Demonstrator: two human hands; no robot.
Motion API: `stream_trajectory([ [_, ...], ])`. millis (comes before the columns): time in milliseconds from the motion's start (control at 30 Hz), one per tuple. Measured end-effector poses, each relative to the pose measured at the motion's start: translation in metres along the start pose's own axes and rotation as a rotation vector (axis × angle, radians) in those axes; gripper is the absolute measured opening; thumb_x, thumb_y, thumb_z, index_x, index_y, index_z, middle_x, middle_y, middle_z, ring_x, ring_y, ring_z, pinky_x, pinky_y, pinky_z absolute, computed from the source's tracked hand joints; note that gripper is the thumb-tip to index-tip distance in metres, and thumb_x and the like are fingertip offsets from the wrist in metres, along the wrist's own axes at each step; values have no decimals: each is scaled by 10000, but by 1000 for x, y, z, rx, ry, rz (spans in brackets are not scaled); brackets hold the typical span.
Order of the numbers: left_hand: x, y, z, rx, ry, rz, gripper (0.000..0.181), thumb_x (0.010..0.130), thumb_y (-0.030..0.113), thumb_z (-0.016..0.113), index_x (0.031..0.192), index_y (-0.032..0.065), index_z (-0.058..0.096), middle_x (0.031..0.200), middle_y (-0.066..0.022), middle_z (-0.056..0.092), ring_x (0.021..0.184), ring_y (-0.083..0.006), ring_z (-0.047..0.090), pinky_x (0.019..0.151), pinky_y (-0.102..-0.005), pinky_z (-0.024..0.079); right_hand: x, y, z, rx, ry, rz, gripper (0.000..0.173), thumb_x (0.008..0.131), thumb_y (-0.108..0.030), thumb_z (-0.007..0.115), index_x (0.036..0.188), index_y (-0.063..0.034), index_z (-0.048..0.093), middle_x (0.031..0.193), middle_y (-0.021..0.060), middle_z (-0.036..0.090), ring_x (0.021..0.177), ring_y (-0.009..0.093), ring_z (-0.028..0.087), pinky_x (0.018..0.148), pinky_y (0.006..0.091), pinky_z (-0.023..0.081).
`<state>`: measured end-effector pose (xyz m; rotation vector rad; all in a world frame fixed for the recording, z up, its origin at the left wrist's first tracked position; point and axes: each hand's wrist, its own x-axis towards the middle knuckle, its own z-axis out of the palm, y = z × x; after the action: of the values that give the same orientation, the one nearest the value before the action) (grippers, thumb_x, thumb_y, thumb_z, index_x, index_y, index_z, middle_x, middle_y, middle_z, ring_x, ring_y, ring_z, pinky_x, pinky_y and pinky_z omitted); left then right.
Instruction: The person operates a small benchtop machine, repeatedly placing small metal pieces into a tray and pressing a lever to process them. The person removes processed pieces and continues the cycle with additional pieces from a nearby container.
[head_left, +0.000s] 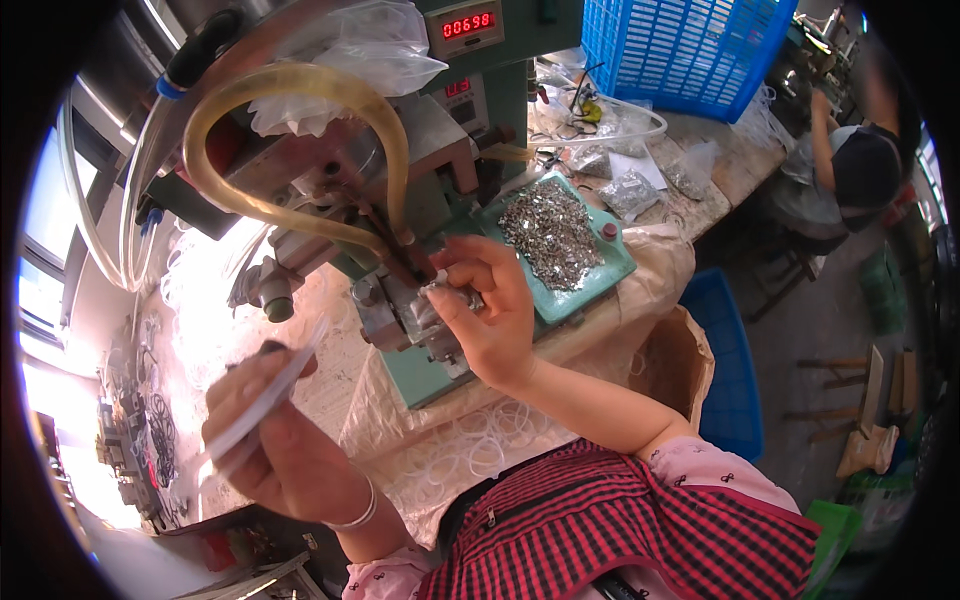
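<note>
My left hand (277, 442) is raised at the lower left, its fingers closed on a translucent white strip (279, 394), blurred by motion. At the work head of a green bench machine (409, 386), my right hand (491, 319) pinches a small light-coloured piece (435, 282) between thumb and forefinger. Its exact shape is hidden by the fingers. Dark metal electrode-like arms (409, 259) reach down just beyond those fingertips. Below them sits a metal fixture block (420, 311). Right of the hand, a turquoise tray (559, 309) holds a heap of small shiny metal parts (555, 232).
A yellowish hose (292, 75) loops over the machine, below a red digital display (466, 26). Thin clear plastic rings (480, 442) lie in front of me. A blue plastic crate (675, 56) and bagged metal parts (631, 193) stand behind. Another person (862, 169) sits at right.
</note>
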<state>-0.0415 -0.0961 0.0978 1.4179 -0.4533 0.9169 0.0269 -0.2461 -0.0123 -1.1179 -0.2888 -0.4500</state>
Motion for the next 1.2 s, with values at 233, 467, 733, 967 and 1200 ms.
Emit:
stream_trajectory([
  [233, 9, -47, -1, 239, 86, 74, 213, 979, 103, 570, 1118, -57, 591, 1067, -225, 654, 867, -275, 685, 759, -371, 591, -4, 16, 7, -70, 18, -245, 445, 893, 76, 685, 1290, 40, 488, 1215, 155, 660, 935, 136, 687, 768, 232, 549],
  [467, 12, -48, -5, 188, 46, 87, 236, 988, 134, 570, 1138, -48, 578, 1080, -228, 648, 864, -273, 693, 727, -360, 600, -5, 9, 6, -62, -50, -198, 513, 879, 72, 710, 1323, 43, 456, 1310, 204, 601, 1058, 169, 657, 877, 275, 546],
  [733, 13, -41, 3, 161, 92, 15, 193, 972, 21, 519, 1127, -73, 584, 1095, -236, 652, 898, -293, 704, 766, -367, 612, 3, -17, 3, 14, -36, 72, 392, 912, -4, 685, 1270, 31, 529, 1042, 60, 677, 877, 87, 646, 784, 227, 498],
  [967, 16, -33, 16, 179, 123, -25, 193, 954, -20, 511, 1112, -76, 608, 1028, -233, 671, 874, -280, 702, 785, -357, 605, 11, -20, 4, 29, -50, 164, 311, 913, 20, 643, 1210, 4, 554, 986, 37, 663, 872, 79, 619, 775, 227, 477],
  [1200, -20, -24, -7, 175, 68, -24, 139, 950, 30, 557, 1046, -52, 615, 987, -225, 663, 802, -263, 660, 720, -366, 572, 23, -31, -41, -212, -89, 102, 144, 886, 71, 634, 1022, 30, 650, 982, 66, 690, 926, 115, 647, 865, 257, 498],
])
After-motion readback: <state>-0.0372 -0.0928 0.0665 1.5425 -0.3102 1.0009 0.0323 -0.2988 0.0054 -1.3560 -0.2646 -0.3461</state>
